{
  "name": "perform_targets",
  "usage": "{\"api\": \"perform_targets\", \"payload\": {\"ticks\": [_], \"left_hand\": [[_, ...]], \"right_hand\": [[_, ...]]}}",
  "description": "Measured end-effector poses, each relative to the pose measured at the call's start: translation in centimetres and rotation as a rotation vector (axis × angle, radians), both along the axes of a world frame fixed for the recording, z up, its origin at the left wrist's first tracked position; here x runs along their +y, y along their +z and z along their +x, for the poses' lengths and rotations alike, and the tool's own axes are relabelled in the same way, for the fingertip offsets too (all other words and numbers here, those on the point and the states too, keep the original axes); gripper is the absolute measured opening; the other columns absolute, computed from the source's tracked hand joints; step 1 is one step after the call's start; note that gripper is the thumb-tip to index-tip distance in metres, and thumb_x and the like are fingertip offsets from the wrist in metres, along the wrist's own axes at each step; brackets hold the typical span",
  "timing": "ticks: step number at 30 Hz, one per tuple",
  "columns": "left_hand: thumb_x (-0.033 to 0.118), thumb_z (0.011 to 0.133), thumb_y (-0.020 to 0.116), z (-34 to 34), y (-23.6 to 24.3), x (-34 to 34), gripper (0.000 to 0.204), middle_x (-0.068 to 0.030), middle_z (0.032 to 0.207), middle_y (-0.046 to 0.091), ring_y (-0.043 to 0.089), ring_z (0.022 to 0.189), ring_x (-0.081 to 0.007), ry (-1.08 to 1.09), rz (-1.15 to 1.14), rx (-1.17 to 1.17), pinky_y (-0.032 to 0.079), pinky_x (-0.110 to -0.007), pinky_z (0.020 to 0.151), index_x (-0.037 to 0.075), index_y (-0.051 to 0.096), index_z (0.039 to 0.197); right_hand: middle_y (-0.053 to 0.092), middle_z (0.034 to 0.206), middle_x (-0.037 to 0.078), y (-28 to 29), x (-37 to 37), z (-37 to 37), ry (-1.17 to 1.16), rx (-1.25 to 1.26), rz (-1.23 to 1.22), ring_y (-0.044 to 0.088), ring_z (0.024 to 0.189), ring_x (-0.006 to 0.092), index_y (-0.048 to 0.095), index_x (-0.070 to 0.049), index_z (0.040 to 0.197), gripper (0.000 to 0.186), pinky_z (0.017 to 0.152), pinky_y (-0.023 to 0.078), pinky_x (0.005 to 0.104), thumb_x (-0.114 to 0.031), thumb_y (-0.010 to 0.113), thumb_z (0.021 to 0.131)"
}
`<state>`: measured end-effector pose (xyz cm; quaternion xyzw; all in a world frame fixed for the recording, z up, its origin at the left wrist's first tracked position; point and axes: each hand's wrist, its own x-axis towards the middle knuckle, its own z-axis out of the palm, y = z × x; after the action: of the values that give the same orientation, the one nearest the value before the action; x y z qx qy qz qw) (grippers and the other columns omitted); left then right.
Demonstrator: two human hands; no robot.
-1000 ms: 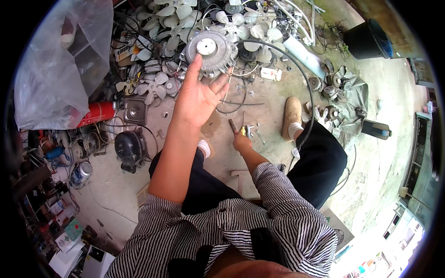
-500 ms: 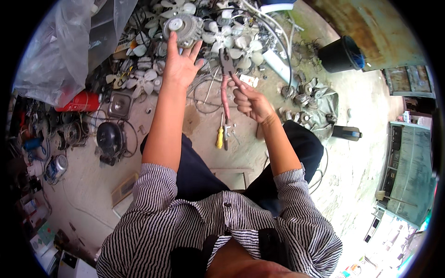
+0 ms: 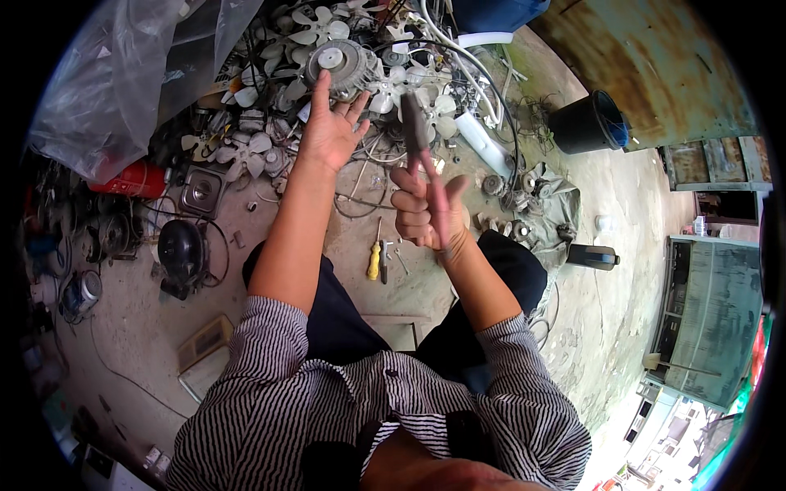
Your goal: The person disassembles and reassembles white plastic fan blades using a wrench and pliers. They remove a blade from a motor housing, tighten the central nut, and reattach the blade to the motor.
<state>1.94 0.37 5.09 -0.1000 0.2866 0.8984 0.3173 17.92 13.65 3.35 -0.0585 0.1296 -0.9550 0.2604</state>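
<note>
My left hand (image 3: pixel 329 146) grips the near edge of a round finned metal motor (image 3: pixel 348 75), the thumb side against its face and the other fingers spread beneath. The motor has a pale round hub and is held above a heap of white fan blades (image 3: pixel 319 29). To the right, my right hand (image 3: pixel 419 204) is closed round a pair of pliers (image 3: pixel 415 127) with pinkish-red handles. Their dark jaws point away from me and are blurred. On the ground below lie a yellow-handled screwdriver (image 3: pixel 373 263) and a slim grey tool (image 3: pixel 385 268).
A clear plastic sheet (image 3: pixel 106 90) hangs at the far left above a red cylinder (image 3: pixel 135 179). A black compressor (image 3: pixel 180 250) stands at left. A black bucket (image 3: pixel 583 124) is at far right, with a grey cloth holding metal parts (image 3: pixel 561 200) nearer.
My left hand and the motor have shifted slightly right and nearer. The pliers have drawn back toward me and turned in my right hand, whose thumb now points outward.
</note>
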Motion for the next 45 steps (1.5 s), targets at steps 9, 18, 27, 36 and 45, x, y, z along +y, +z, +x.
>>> {"api": "perform_targets", "payload": {"ticks": [9, 18, 27, 36, 45], "left_hand": [[0.059, 0.079, 0.063, -0.2, -0.2, -0.4, 0.062, 0.0037, 0.131, 0.048, 0.045, 0.123, -0.0114, 0.012, 0.008, -0.007, 0.019, -0.042, 0.106, 0.024, 0.044, 0.127], [0.056, 0.083, 0.059, -0.1, -0.7, -0.5, 0.062, 0.0005, 0.133, 0.046, 0.047, 0.124, -0.0141, -0.034, -0.049, 0.063, 0.017, -0.044, 0.109, 0.024, 0.039, 0.132], [0.05, 0.086, 0.057, 0.5, -1.6, -0.1, 0.061, -0.005, 0.133, 0.047, 0.047, 0.123, -0.0218, -0.139, 0.009, 0.133, 0.033, -0.044, 0.103, 0.016, 0.04, 0.133], [0.03, 0.083, 0.064, 1.1, -2.4, 0.5, 0.051, -0.0045, 0.127, 0.051, 0.049, 0.117, -0.0219, -0.136, 0.104, 0.152, 0.036, -0.042, 0.104, 0.011, 0.046, 0.126], [0.02, 0.082, 0.068, 2.8, -2.0, 1.9, 0.06, -0.0043, 0.132, 0.048, 0.046, 0.123, -0.0193, -0.167, 0.007, 0.344, 0.033, -0.039, 0.109, 0.01, 0.04, 0.134]], "right_hand": [[0.043, 0.087, 0.005, 5.2, -1.5, -0.3, -0.027, -0.137, 0.085, 0.043, 0.065, 0.012, 0.045, -0.005, 0.103, 0.047, 0.057, 0.046, 0.0271, -0.034, 0.073, 0.08], [0.057, 0.099, 0.012, 1.3, 1.8, -0.3, -0.116, -0.447, 0.574, 0.062, 0.084, 0.0209, 0.045, -0.004, 0.124, 0.031, 0.07, 0.055, 0.0334, -0.014, 0.05, 0.094], [0.055, 0.089, 0.004, 0.9, 3.8, -1.4, -0.334, 0.119, 1.483, 0.057, 0.075, 0.0087, 0.045, -0.002, 0.126, 0.037, 0.047, 0.04, 0.0233, -0.025, 0.047, 0.098], [0.056, 0.119, 0.021, -0.3, 6.1, -1.2, -0.487, 0.189, 1.655, 0.065, 0.099, 0.0225, 0.037, 0.003, 0.136, 0.054, 0.088, 0.046, 0.0319, 0.001, 0.052, 0.085], [0.055, 0.121, 0.021, 0.9, 6.8, -0.9, -0.492, 0.179, 1.608, 0.065, 0.102, 0.0218, 0.035, 0.006, 0.136, 0.052, 0.088, 0.047, 0.0303, 0.004, 0.049, 0.086]]}}
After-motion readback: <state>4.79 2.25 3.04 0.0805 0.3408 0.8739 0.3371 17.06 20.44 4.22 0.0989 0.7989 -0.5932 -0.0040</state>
